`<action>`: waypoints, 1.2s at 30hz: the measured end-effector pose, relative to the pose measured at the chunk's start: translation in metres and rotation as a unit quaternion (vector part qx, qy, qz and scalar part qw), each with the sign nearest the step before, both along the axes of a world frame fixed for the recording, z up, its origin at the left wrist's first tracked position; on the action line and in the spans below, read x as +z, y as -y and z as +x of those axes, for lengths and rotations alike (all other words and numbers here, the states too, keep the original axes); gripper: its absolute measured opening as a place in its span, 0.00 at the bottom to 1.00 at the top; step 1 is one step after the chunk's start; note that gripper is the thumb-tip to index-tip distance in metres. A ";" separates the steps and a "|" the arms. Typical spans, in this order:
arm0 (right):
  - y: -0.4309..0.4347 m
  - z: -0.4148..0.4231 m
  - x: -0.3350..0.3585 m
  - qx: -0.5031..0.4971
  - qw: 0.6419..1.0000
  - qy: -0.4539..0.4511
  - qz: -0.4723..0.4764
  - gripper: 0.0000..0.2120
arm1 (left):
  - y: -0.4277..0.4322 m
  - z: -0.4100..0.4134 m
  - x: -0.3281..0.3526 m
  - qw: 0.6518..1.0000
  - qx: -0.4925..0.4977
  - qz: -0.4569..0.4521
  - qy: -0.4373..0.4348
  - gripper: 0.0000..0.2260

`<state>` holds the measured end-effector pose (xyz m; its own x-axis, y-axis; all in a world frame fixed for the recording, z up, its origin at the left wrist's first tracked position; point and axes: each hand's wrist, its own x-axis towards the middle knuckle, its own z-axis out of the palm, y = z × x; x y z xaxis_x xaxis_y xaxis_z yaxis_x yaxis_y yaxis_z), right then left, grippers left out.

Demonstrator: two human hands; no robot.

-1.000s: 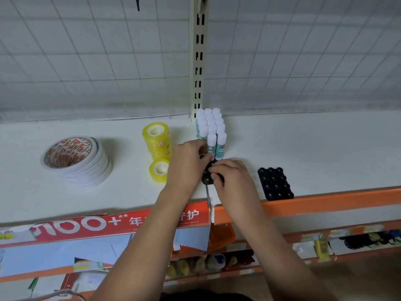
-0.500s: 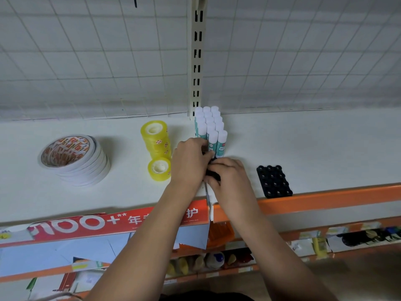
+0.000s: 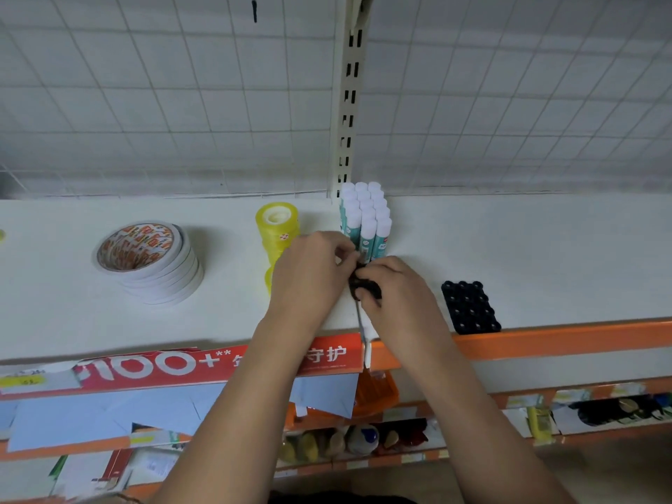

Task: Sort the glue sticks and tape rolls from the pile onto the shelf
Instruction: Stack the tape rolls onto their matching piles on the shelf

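A block of white-capped, teal-labelled glue sticks [image 3: 367, 220] stands upright on the white shelf [image 3: 545, 256] by the slotted post. Just in front of it both hands meet on a small black bundle [image 3: 363, 285] that looks like black-capped sticks. My right hand [image 3: 396, 289] grips the bundle from the right, fingers curled over it. My left hand [image 3: 309, 271] pinches its upper left edge with curled fingers, close to the front glue sticks. A stack of yellow tape rolls [image 3: 278, 227] stands left of my left hand, which hides a lower yellow roll in part.
A stack of wide white tape rolls with orange-printed cores [image 3: 152, 260] sits at the left. A flat block of black-capped sticks [image 3: 471, 307] lies near the orange front rail [image 3: 563, 340] at the right. A lower shelf holds mixed goods.
Both hands stay at the same spot on the black bundle, with only small finger shifts. The view has tilted slightly.
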<state>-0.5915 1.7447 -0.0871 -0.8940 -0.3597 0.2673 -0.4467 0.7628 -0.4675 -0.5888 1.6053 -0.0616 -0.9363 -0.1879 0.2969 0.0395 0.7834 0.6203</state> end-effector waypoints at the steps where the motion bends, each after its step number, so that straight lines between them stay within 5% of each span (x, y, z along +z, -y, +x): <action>1: 0.003 0.003 0.005 0.004 1.000 -0.006 -0.011 0.11 | 0.006 0.006 0.005 1.000 0.003 0.000 -0.012 0.04; 20: 0.192 0.028 0.038 0.106 0.989 0.012 -0.105 0.08 | 0.211 0.091 0.028 0.989 0.092 -0.020 -0.112 0.05; 31: 0.223 0.032 0.027 0.039 0.994 0.102 -0.026 0.43 | 0.277 0.084 0.013 0.999 -0.035 0.029 -0.014 0.20; 36: 0.227 0.038 0.022 0.034 0.994 0.075 -0.068 0.34 | 0.285 0.086 0.006 0.995 -0.089 0.033 0.023 0.29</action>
<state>-0.5534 1.5173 -0.0646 -0.9022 -0.3907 0.1828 -0.4127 0.6584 -0.6295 -0.5026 1.3201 -0.0558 -0.9688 -0.0364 0.2452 0.1436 0.7238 0.6749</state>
